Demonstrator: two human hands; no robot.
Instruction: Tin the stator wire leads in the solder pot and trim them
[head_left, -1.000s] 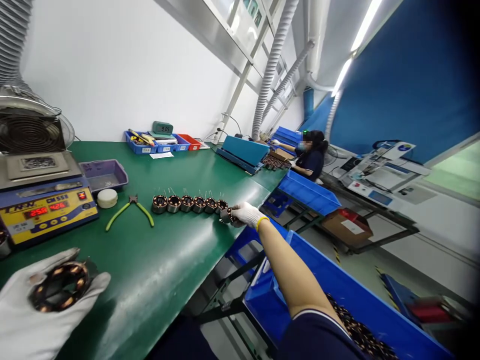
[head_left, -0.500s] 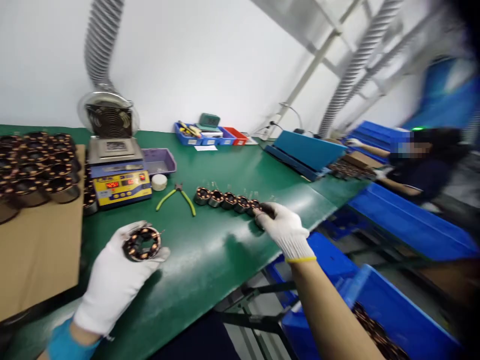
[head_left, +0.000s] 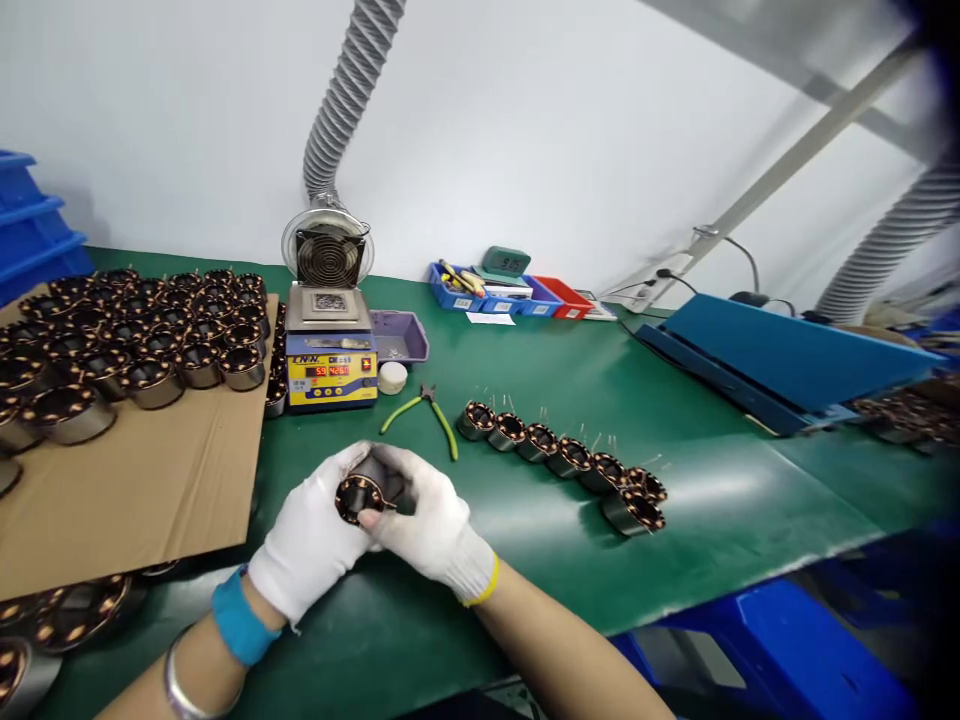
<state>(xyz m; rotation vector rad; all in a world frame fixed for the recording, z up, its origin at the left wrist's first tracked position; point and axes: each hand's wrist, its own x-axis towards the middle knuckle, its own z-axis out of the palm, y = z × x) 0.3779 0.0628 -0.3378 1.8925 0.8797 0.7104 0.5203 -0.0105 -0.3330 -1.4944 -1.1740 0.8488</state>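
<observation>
Both white-gloved hands meet low over the bench. Between them is one motor stator [head_left: 358,498], a dark metal ring with copper windings, its open end tilted toward me. My left hand [head_left: 319,530] wraps it from the left. My right hand [head_left: 427,515] closes on it from the right, thumb at the rim and fingers over the top. To the right, a row of several stators [head_left: 568,457] stands on the bench with thin wire ends sticking up. Green-handled cutters [head_left: 427,397] lie open between the hands and the solder pot [head_left: 332,368].
Many stators [head_left: 154,380] crowd a cardboard sheet [head_left: 161,480] at left. A purple tray [head_left: 409,335] and a round white container [head_left: 392,377] sit beside the solder pot. Small blue and red bins [head_left: 562,300] line the wall. A long blue holder [head_left: 787,350] lies at right.
My right hand has left the end of the stator row and come left to join my left hand on its stator. The view has swung left, showing more of the stators on the cardboard.
</observation>
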